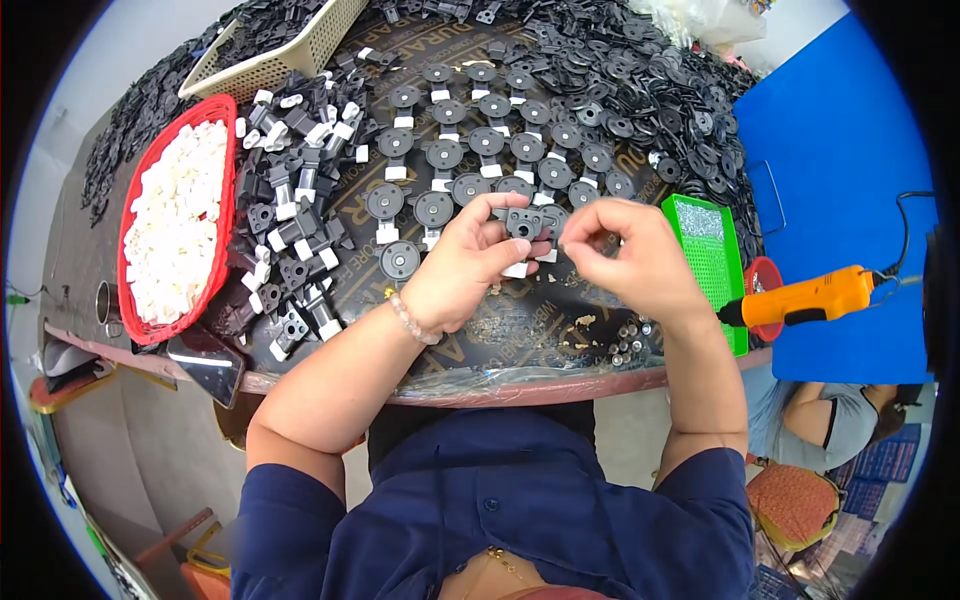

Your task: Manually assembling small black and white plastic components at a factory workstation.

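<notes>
My left hand [455,268], with a beaded bracelet on the wrist, grips a black plastic bracket [524,222] between thumb and fingers. The bracket's holed face is turned up, and a white end piece [515,270] shows below it. Just to the right, my right hand [640,255] is closed in a pinch, apart from the bracket; whatever its fingertips hold is too small or hidden to make out. Beyond both hands, black discs joined to white-ended brackets, such as this assembled piece [434,209], stand in rows on the dark tabletop [480,345].
Left lie a red basket [128,270] of white pieces and a pile of black brackets [290,210]. Loose discs [620,75] heap at the back. Right are a green tray [740,335] of small metal parts, an orange electric screwdriver [810,298] and small metal cylinders [625,345].
</notes>
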{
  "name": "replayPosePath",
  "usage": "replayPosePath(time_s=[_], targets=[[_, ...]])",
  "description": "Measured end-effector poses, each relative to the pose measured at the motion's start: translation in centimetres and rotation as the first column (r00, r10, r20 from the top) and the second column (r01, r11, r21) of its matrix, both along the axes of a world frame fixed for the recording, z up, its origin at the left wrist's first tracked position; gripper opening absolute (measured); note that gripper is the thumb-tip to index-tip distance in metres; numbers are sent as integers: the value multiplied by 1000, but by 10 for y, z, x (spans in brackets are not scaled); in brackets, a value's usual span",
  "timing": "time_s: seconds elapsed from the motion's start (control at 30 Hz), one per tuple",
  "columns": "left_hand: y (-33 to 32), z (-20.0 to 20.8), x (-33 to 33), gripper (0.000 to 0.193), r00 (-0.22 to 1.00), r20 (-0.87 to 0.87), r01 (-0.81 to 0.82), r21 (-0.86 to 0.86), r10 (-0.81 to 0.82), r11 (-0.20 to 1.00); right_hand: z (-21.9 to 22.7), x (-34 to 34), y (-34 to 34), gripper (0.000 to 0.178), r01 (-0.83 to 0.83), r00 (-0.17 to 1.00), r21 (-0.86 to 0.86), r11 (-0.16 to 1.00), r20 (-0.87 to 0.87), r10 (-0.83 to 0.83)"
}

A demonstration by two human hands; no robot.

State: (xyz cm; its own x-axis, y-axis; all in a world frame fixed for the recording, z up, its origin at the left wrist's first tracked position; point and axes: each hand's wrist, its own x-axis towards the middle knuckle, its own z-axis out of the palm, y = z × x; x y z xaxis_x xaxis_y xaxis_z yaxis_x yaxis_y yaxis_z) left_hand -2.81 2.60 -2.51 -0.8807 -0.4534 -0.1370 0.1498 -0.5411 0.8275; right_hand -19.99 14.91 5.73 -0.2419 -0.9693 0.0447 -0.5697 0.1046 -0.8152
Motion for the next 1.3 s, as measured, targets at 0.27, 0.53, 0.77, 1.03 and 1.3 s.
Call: replayPosePath(time_s=[0.27, 0.53, 0.77, 1.03, 1.3], targets=[[-1, 4, 0, 47, 999, -37, 12, 18, -11, 1000, -13, 3, -31, 12, -117, 993, -80, 990, -33, 115], [2, 4, 1, 50, 999, -47, -4, 37, 6, 999, -16, 2, -27, 4, -103, 994, -111, 988, -29, 101], [4, 3, 0, 48, 997, -72, -19, 7, 19, 1000, -23, 2, -28, 6, -127, 988, -180, 976, -105, 109], [2, 0, 3, 48, 999, -49, 23, 98, -18, 995, -12, -23, -37, 9, 28, 910, -307, 951, -387, -151], [-1, 1, 1, 31, 999, 0, -38, 150, 39, 988, -28, -140, -45, 14, 551, 426, -44, 834, -844, -326]])
